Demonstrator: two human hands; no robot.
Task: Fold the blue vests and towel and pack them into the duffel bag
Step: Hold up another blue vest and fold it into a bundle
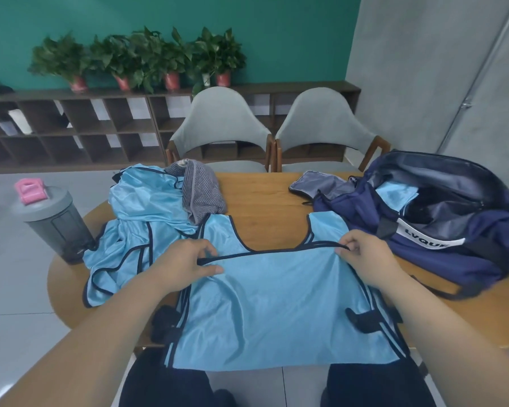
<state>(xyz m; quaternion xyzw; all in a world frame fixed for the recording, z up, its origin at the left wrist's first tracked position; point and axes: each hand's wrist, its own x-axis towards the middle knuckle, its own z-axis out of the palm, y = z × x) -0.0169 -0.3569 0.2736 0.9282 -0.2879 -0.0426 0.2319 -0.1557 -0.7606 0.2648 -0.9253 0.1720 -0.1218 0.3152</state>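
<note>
A light-blue vest point(276, 304) with dark trim lies spread on the wooden table point(265, 201), its hem hanging over the near edge. My left hand point(185, 264) pinches the vest's dark-edged fold line at the left. My right hand point(365, 254) pinches the same edge at the right. More blue vests point(141, 212) lie crumpled at the left. A grey striped towel point(202, 192) sits bunched behind them. The navy duffel bag point(441, 218) stands unzipped at the right, with a folded blue vest point(397, 196) inside.
A grey shaker bottle point(56, 224) with a pink lid stands at the table's left edge. Two grey chairs point(221, 127) face me across the table. A low shelf with potted plants point(141, 60) runs along the green wall.
</note>
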